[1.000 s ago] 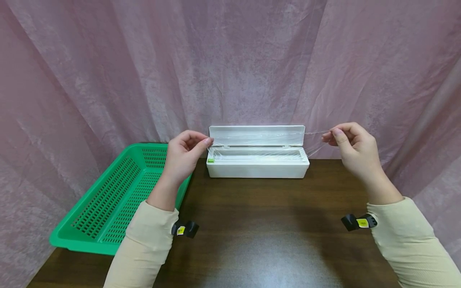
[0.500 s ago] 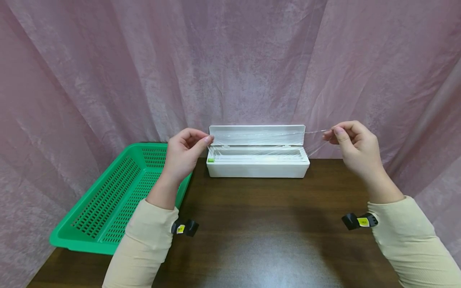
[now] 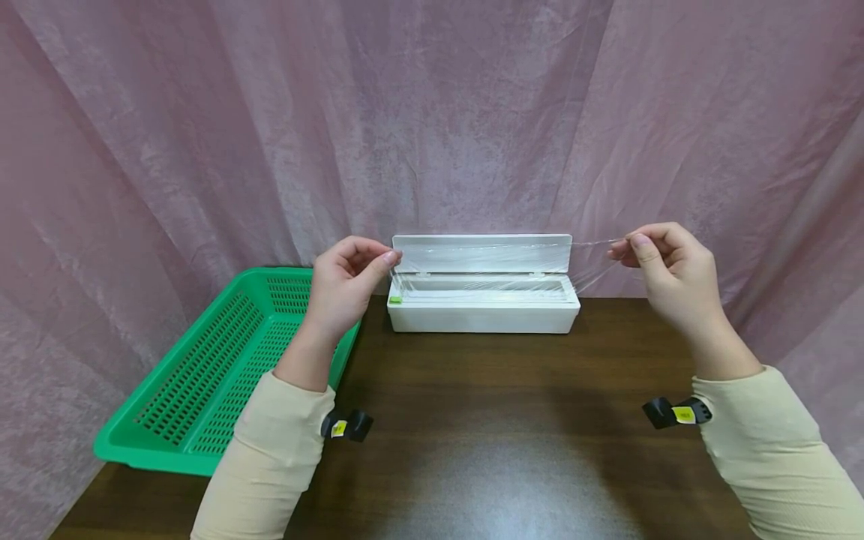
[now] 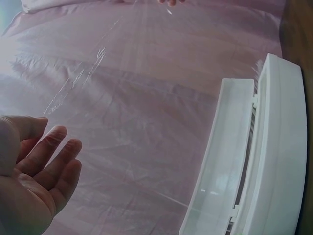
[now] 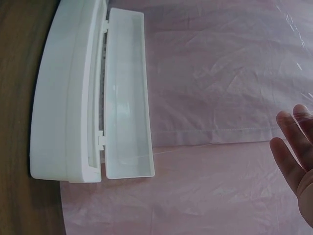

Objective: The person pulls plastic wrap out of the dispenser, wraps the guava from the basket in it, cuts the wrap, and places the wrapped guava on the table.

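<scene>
A white cling film dispenser [image 3: 482, 319] stands at the back of the table with its hinged lid [image 4: 227, 132] raised. From it rises a clear, wrinkled sheet of cling film [image 4: 98, 58], its top edge stretched between both hands. My left hand [image 3: 346, 289] pinches one corner between thumb and forefinger, just left of the dispenser. Beyond its right end, my right hand [image 3: 677, 281] pinches the other corner, held a little higher. In the right wrist view, several fingers [image 5: 293, 132] of that hand show at the right edge, while its thumb is out of frame.
A green slotted plastic basket [image 3: 111, 450] sits at the left, partly behind the left forearm. The dark wooden table [image 3: 499, 420] stretches in front of the dispenser. Pink curtain [image 3: 472, 112] hangs close behind. A small green piece [image 3: 395, 300] is at the dispenser's left corner.
My right hand has drifted slightly up and to the right, and my left hand slightly up. The cling film's upper edge has risen with them. The dispenser and basket stay put.
</scene>
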Demonstrator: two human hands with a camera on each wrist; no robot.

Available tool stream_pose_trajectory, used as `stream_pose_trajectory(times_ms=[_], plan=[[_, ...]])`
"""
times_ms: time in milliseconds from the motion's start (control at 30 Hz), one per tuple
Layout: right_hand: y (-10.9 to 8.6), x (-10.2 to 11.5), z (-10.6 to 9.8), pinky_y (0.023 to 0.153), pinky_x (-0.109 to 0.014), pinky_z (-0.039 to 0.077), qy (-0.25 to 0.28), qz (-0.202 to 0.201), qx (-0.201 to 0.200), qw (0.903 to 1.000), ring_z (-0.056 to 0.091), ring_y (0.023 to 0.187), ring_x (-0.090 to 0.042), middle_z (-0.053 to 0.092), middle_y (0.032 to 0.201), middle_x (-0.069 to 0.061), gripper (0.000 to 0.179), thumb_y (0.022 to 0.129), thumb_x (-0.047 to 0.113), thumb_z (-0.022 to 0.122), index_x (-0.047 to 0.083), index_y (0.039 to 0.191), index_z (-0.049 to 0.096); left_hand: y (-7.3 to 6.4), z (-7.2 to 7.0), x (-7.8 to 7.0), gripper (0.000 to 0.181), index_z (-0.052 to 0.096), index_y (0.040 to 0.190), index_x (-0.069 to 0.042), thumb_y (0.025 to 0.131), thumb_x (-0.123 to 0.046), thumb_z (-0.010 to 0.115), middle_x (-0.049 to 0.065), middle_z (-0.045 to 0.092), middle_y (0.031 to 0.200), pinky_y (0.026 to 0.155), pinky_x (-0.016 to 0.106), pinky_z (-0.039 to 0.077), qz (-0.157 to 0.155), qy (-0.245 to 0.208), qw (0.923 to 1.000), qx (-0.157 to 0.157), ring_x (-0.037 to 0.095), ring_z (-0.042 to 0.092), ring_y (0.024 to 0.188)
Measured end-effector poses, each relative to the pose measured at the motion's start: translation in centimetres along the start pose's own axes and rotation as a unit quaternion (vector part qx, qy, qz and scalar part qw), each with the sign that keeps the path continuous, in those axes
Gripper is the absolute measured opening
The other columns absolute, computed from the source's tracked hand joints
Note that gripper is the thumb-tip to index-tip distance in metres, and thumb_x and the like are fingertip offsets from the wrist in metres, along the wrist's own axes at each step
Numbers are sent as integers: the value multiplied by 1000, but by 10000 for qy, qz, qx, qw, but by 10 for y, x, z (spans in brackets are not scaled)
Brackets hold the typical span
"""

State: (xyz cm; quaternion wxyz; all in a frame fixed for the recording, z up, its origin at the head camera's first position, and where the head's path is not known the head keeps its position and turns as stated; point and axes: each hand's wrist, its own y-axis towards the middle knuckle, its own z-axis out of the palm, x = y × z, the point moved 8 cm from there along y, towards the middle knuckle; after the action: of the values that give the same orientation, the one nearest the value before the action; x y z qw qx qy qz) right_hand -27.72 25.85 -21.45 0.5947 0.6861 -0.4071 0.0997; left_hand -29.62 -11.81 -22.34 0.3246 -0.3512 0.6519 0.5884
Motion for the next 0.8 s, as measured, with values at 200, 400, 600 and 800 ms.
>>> stream_pose_trajectory(times_ms=[200, 400, 600, 800], plan=[[0, 1, -1, 72, -11, 51, 15, 2, -30, 10000, 67, 77, 3, 68, 83, 17, 11, 94, 2, 52, -8, 93, 57, 0, 0, -1, 17, 61, 97, 9, 86, -3, 66, -14, 69, 84, 82, 20, 53, -27, 31, 10000, 25, 5, 66, 86], [1, 4, -2, 72, -11, 51, -83, -70, -46, 9999, 67, 77, 2, 68, 84, 17, 14, 95, 3, 52, -11, 95, 56, -1, -1, -3, 17, 61, 97, 9, 86, -3, 66, -13, 69, 85, 82, 21, 53, 21, -49, 10000, 9, 6, 67, 87], [1, 6, -4, 72, -11, 51, -75, -109, -62, 9999, 67, 77, 1, 68, 84, 16, 15, 95, 2, 52, -12, 95, 56, -1, -1, -6, 17, 61, 96, 9, 86, -3, 67, -12, 69, 85, 84, 23, 53, 106, -138, 9998, -5, 9, 67, 88], [2, 8, -5, 72, -12, 51, 176, -198, -86, 9996, 67, 77, 0, 69, 83, 14, 11, 94, -1, 52, -11, 93, 57, -2, -1, -9, 15, 61, 95, 9, 85, -1, 66, -12, 70, 85, 83, 23, 53, 155, -142, 9998, -6, 8, 67, 87]])
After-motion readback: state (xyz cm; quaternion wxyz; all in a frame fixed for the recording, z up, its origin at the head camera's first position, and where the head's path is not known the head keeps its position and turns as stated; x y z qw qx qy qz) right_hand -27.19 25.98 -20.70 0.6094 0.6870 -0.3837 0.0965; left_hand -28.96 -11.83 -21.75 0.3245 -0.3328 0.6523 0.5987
